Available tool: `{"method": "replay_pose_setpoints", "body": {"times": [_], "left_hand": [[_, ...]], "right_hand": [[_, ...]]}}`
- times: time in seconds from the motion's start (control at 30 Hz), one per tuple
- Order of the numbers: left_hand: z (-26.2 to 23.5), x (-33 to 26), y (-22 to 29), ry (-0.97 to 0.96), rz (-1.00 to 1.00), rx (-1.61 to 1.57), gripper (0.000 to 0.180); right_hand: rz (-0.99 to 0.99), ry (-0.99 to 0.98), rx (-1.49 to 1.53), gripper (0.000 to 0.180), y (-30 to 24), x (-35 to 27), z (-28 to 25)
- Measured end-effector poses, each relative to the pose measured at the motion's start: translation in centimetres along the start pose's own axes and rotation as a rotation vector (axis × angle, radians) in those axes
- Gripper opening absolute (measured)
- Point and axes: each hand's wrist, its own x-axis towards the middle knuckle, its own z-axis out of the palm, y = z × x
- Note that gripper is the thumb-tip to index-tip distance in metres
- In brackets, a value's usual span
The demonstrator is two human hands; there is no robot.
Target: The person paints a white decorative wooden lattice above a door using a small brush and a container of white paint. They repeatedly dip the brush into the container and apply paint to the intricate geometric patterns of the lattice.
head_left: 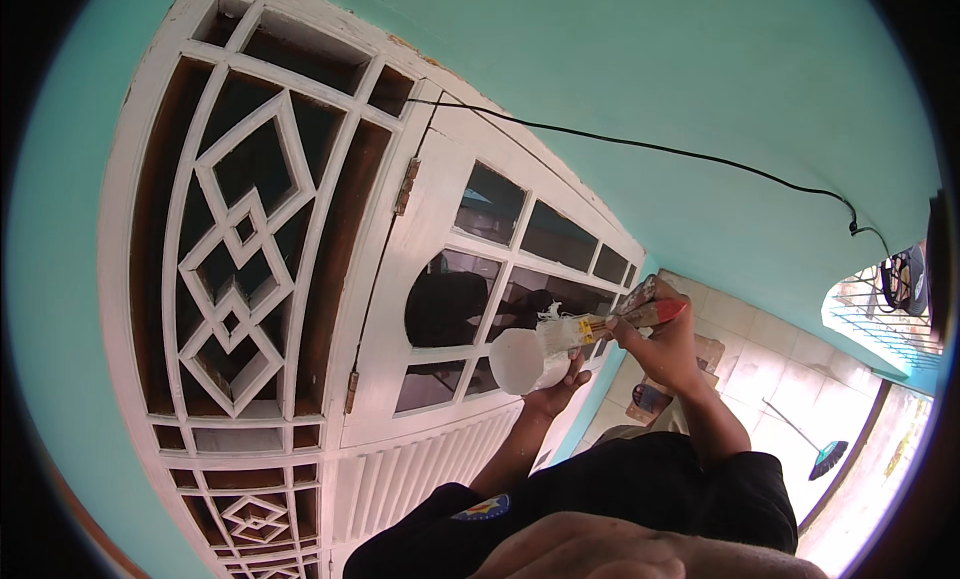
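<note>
My right hand (664, 345) is closed around the handle of a paintbrush (586, 329) with a yellow band and a red handle end. White, ragged bristles point left, over the side of a white paint container (517, 362). A second, greyish handle seems to lie along the brush in the same hand. My left hand (556, 391) grips the container from below, its fingers wrapped round the side. The container is tilted, and what is inside it is hidden from here. Both hands are in front of a white door (400, 279) with glass panes, apart from it.
A white lattice panel (297, 229) with diamond shapes stands beside the door. A black cable (640, 149) runs across the green wall (700, 69). A broom (828, 460) lies on the tiled floor (770, 379), and a cardboard box (650, 399) sits behind my right arm.
</note>
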Motion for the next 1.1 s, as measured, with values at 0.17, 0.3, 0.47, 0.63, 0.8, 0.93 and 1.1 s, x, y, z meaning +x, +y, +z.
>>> {"method": "replay_pose_setpoints", "body": {"times": [0.17, 0.3, 0.47, 0.63, 0.8, 0.93, 1.1], "left_hand": [[-1.4, 0.6, 0.0, -0.027, -0.062, -0.069, 0.065], [-1.9, 0.5, -0.6, 0.067, -0.015, -0.008, 0.063], [-0.9, 1.3, -1.3, -0.005, -0.004, -0.076, 0.063], [-1.3, 1.2, -0.7, -0.133, -0.038, -0.147, 0.067], [1.0, -0.3, -0.9, -0.124, 0.137, -0.103, 0.073], [2.3, -1.3, -0.8, -0.296, 0.259, -0.063, 0.074], [1.1, -3.2, -0.2, -0.368, 0.314, -0.108, 0.079]], "right_hand": [[0.023, 0.010, -0.037, 0.016, 2.3, 0.6, -1.3], [0.046, -0.044, -0.006, 0.010, 3.5, 0.8, -1.5], [0.112, -0.038, 0.016, 0.009, 2.5, 1.4, -1.4], [0.025, -0.020, -0.045, 0.012, 1.5, 1.4, -1.2], [0.021, -0.149, -0.007, 0.016, 0.0, 1.8, 1.7], [-0.203, -0.095, -0.035, 0.016, -3.5, 3.5, 4.3], [-1.076, 0.054, -0.394, 0.021, -10.2, 11.5, 11.5]]}}
